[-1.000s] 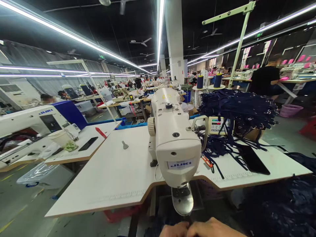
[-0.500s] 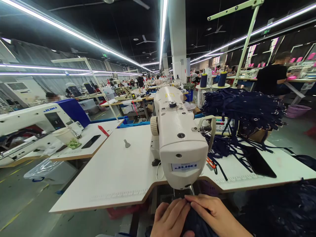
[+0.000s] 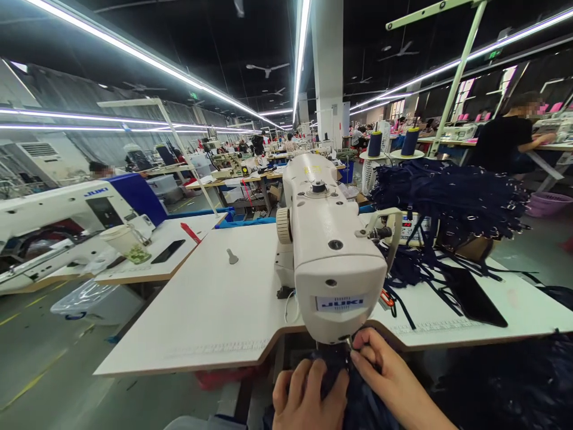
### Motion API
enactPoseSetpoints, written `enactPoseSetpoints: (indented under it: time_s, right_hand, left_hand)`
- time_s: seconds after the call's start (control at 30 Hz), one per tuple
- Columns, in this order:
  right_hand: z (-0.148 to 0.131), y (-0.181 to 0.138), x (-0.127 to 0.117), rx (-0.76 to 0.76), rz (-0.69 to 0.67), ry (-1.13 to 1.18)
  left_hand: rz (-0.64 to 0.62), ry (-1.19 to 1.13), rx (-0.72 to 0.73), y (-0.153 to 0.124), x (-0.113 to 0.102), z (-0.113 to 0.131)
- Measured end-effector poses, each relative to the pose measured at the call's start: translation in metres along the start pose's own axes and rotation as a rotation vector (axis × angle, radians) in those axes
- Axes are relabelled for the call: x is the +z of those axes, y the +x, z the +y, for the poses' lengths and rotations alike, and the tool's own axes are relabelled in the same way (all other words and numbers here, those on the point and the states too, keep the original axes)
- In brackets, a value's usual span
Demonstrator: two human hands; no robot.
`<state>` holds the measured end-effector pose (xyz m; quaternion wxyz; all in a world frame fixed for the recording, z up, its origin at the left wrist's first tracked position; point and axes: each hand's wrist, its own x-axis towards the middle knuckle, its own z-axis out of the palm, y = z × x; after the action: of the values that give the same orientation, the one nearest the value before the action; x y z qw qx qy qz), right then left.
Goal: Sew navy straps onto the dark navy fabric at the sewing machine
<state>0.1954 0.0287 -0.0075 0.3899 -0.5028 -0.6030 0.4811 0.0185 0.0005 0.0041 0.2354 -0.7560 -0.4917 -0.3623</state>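
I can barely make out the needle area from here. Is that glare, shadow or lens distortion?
Head view: shadow, not glare; the sewing machine head overhangs the dark fabric under the left hand and right hand. Wide-angle distortion bends the ceiling light strips; the faces are blurred.

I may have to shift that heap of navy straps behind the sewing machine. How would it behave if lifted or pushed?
The heap of navy straps would probably be floppy: loose ends already trail across the table. It likely tangles and comes up in clumps, since the straps cross one another. Pushed, it would probably drag and spread, possibly catching the black phone.
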Motion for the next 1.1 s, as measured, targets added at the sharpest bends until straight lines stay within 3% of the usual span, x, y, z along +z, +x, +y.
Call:
enactPoseSetpoints:
  time_s: [0.2,0.4,0.53,0.7,0.9,1.1]
  right_hand:
    - [-0.012,0.01,-0.005,-0.103,0.038,-0.121]
    - [-0.004,-0.009,-0.01,-0.37,-0.009,-0.362]
    - [0.013,-0.019,-0.004,-0.258,0.089,-0.239]
    - [0.008,-0.001,0.0,-0.07,0.11,-0.078]
    - [-0.017,0.022,-0.004,-0.071,0.054,-0.152]
    - [-0.018,0.029,-0.005,-0.069,0.087,-0.246]
  left_hand:
    - [-0.063,0.023,0.034,0.002,0.002,-0.004]
    - [-0.048,-0.013,0.16,-0.002,0.008,-0.015]
    - [-0.095,-0.065,0.337,0.006,0.008,-0.019]
    - [-0.018,-0.084,0.141,0.006,0.011,-0.011]
    - [-0.074,0.026,0.038,0.001,0.012,-0.003]
    - [-0.072,0.094,0.022,0.004,0.014,0.003]
